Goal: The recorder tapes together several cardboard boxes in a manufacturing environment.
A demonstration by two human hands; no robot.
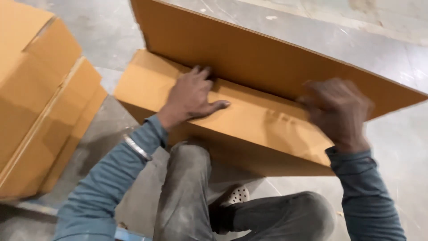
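Observation:
A large brown cardboard box (249, 120) lies on the concrete floor in front of me, with one long flap (249, 53) standing up behind the others. My left hand (191, 96) presses flat on a folded-down flap near the crease, fingers spread. My right hand (339, 111) is blurred and rests at the crease on the right side, fingers curled against the upright flap. Both arms wear grey-blue sleeves, and a metal bangle (136, 147) sits on my left wrist.
A stack of flattened brown cardboard (40, 98) lies at the left. My knees in dusty grey trousers (187, 192) and a pale perforated shoe (238, 195) sit below the box. Grey concrete floor (356, 35) surrounds everything.

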